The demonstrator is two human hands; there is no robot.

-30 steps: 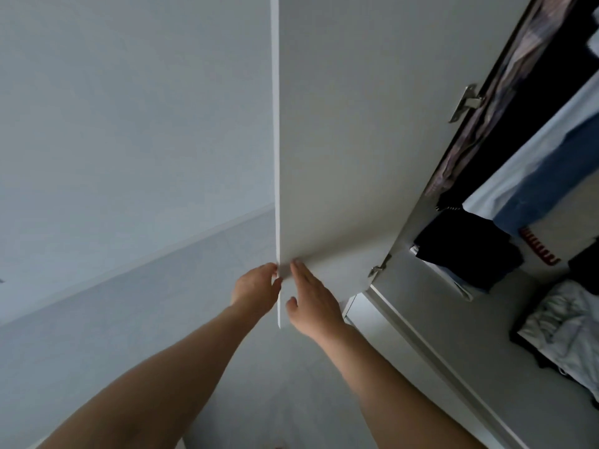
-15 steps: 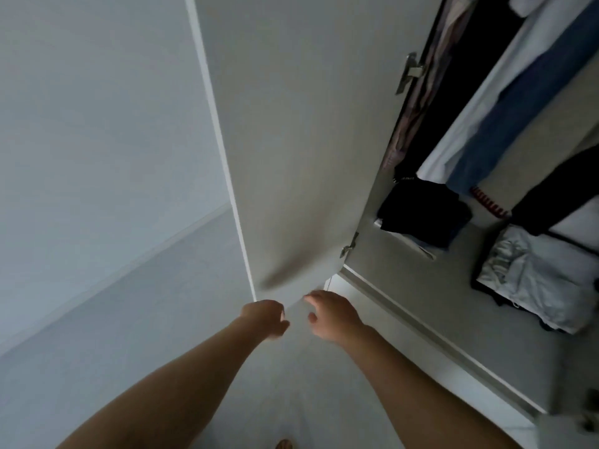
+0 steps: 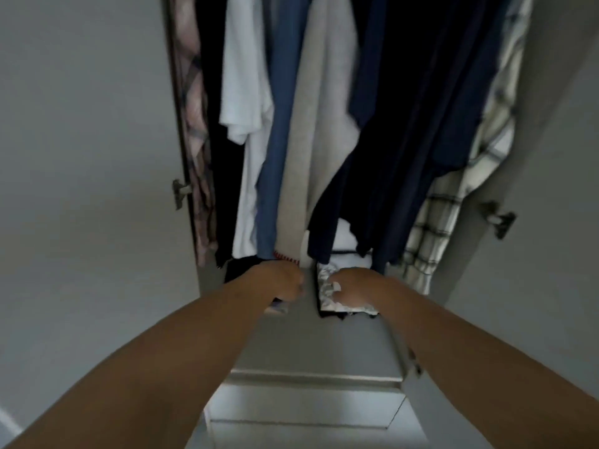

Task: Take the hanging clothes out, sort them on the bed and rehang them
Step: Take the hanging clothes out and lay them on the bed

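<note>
head view: two hands [image 3: 282, 281] [image 3: 355, 286] below hanging clothes [image 3: 324, 124]

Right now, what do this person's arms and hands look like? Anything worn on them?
Both arms are bare from the frame's lower edge to the wrist: no sleeve shows. The left hand and the right hand wear no glove, and I see no watch, bracelet or ring, though the picture is blurred and the fingers are partly hidden. No markings are visible on either forearm.

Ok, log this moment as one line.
wardrobe open | hanging clothes untouched | left hand empty, low | right hand above folded pile
</note>
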